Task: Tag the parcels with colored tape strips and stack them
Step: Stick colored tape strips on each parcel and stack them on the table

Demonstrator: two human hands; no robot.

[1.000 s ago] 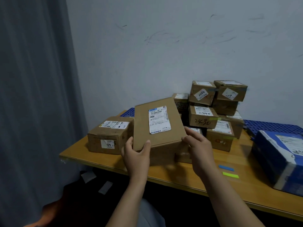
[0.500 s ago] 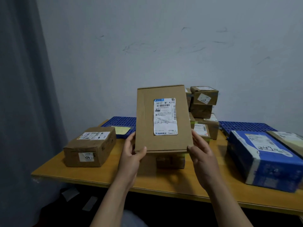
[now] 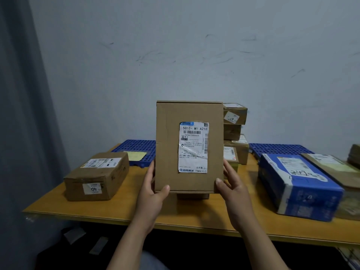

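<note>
The left hand point(image 3: 153, 191) grips the lower left corner of a brown parcel point(image 3: 168, 149), thumb curled onto the front face. The right hand point(image 3: 232, 189) clamps the lower right corner in the same way, thumb on the front and fingers along the side edge. The parcel is held upright above the wooden table point(image 3: 194, 218), its broad face to the camera. On that face sits a white shipping label point(image 3: 193, 148) with a blue band at the top, the code "501E- M1 A21B", a barcode and small print too fine to read. Behind the parcel's right edge stands a stack of small parcels point(image 3: 234, 121) with white stickers. To the left on the table lies a squat carton point(image 3: 97, 178) with a side sticker point(image 3: 92, 189) marked "40". To the right lies a blue parcel point(image 3: 298, 191) whose label has handwritten digits I cannot read for certain. A blue perforated mat point(image 3: 136, 146) lies at the back.
</note>
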